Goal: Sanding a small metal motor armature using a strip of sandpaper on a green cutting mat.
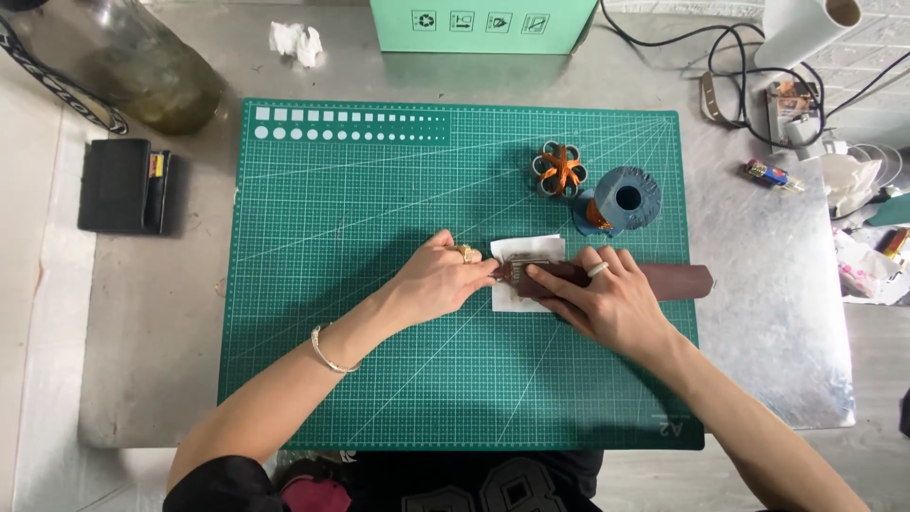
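A dark brown leather strap [678,281] lies across the right part of a green cutting mat [379,313], with a small metal buckle [524,265] at its left end. Under that end is a white paper square [540,245]. My right hand [607,303] presses flat on the strap, fingers spread toward the buckle. My left hand [441,278], wearing a gold ring, pinches the strap's tip at the buckle from the left. Both hands meet over the white paper.
A grey spool [626,199] and a flower-shaped thread holder [559,169] stand behind the hands. A black case [123,186], a glass jar [152,66], a teal box [479,24], crumpled tissue [296,42], cables [758,71] and a paper roll [806,24] ring the metal table [787,360].
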